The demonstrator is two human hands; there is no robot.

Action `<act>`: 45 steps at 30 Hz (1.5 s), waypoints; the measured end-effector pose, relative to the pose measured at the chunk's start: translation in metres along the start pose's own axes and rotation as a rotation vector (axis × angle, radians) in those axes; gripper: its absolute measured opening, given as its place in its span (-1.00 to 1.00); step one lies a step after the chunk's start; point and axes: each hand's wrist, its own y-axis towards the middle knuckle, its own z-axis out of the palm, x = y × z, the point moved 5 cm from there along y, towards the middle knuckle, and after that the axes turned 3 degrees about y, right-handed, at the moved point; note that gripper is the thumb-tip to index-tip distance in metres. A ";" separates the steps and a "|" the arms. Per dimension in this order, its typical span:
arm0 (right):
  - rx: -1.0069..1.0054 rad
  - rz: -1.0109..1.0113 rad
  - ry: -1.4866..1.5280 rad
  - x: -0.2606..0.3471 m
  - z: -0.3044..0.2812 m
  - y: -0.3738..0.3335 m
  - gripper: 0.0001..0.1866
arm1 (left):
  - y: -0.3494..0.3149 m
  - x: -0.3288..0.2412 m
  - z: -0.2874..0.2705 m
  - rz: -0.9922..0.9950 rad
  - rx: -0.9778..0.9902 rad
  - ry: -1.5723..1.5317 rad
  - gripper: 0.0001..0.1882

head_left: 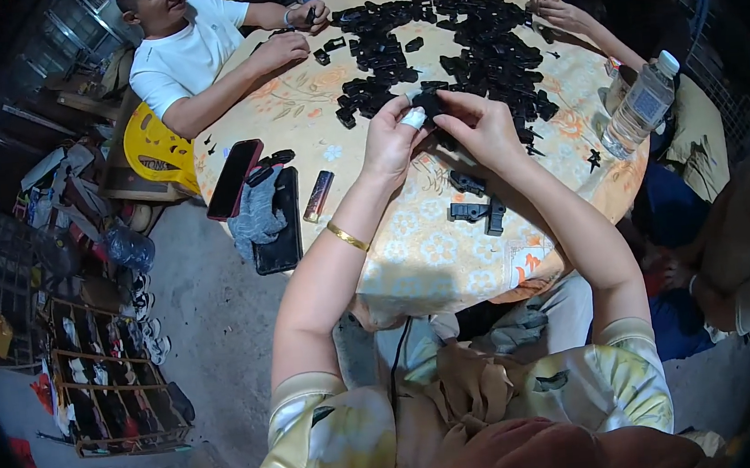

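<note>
Above the round table (308,133) my left hand (387,140) and my right hand (483,126) meet, fingers pinched around a small black plastic part (427,105). White wrapping (414,118) covers a digit of my left hand, and a gold bangle (348,236) circles that wrist. Fingers partly hide the held part, so its exact kind does not show. Just beyond my hands spreads a large heap of similar black plastic parts (497,54). Closer to me, below my right hand, lie a few black pieces (478,213) on the flowered tablecloth.
A phone (235,179), grey cloth (257,213), flat black case (288,233) and small dark red tube (319,195) lie at left. A clear bottle (641,108) stands at right, near small black star-shaped pieces (594,159). Other people sit around the table. A yellow chair (154,151) is at left.
</note>
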 end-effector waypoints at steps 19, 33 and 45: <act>-0.018 -0.493 -0.333 0.037 -0.006 -0.001 -0.71 | -0.005 -0.016 0.003 -0.071 0.049 0.178 -0.79; 0.148 -0.170 -0.867 -0.123 0.057 0.209 -0.71 | -0.015 -0.018 0.003 0.541 -0.218 1.530 -0.78; 0.112 -0.158 -1.037 -0.100 0.046 0.212 -0.71 | -0.012 -0.024 -0.004 0.522 -0.277 1.458 -0.68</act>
